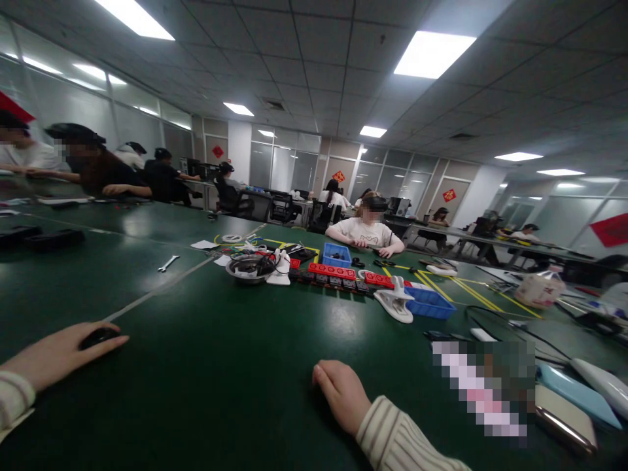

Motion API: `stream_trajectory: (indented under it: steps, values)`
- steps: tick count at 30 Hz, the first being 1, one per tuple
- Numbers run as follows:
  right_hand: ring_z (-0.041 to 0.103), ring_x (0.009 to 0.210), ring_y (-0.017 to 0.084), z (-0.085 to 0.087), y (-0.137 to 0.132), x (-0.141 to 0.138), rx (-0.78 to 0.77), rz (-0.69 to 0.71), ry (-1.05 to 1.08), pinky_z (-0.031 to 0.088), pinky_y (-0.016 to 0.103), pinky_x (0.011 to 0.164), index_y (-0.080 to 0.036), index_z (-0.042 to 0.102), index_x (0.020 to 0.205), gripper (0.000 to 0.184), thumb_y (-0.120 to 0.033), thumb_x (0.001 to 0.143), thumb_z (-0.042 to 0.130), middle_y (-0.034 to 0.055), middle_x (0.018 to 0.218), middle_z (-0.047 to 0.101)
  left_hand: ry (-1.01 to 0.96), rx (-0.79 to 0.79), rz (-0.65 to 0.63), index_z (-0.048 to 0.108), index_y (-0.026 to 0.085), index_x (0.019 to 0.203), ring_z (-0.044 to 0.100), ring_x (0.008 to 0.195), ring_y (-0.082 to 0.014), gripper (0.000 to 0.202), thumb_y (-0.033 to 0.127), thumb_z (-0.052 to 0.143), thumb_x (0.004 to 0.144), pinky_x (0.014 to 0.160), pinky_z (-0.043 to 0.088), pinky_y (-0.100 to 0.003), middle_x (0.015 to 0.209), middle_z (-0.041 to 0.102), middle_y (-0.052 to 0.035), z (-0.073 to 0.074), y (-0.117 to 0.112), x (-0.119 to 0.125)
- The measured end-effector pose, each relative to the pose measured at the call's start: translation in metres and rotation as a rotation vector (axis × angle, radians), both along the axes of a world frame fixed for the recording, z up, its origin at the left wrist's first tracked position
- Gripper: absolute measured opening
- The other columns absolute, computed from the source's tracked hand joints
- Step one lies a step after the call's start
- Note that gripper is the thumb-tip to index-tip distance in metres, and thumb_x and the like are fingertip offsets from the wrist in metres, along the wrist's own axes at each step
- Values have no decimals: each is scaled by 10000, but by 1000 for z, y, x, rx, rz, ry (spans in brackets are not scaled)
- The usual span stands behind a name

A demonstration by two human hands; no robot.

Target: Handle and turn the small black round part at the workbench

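Observation:
At the left, my left hand [63,353] lies closed around a small black rounded object [99,337] shaped like a computer mouse, with the fingers along its sides. Near the middle front, my right hand [341,392] rests on the green table in a loose fist. Its fingers are curled under and nothing shows in them. Beyond the left hand lies a metal wrench [169,263]. Ahead of the right hand stand a row of red socket blocks [331,271] and a row of black ones [333,282], with a white clamp-like part [396,301] beside them.
A round dark bowl [249,269] holds black parts. Blue bins [429,303] stand near the sockets. A person [366,229] sits across the table. Phones [564,418] lie at the right, near black cables [515,337]. Dark objects [53,239] lie at far left.

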State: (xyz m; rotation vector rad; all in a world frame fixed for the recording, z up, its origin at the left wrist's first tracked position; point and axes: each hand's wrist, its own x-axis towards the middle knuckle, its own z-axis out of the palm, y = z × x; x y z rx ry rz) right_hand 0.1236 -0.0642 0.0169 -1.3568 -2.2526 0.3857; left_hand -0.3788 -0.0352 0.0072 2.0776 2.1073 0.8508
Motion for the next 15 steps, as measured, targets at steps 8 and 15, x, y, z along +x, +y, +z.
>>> stream_trajectory:
  steps: [8,15]
  values:
    - [509,626,125,0,1,0,4,11,69,347,227,613,-167,535,636,386,-308,925,320,-6,614,521,22,-128,-154,540,173,840,590,802,-240,367,510,428,745,744,424,-323,814,622,-20,4,26,87]
    - [515,761,141,5,-13,9,103,-125,241,394,245,689,-169,498,996,201,-276,891,365,31,858,550,40,-156,-722,534,174,789,562,798,-216,246,396,586,695,737,435,-327,809,593,-31,14,32,303]
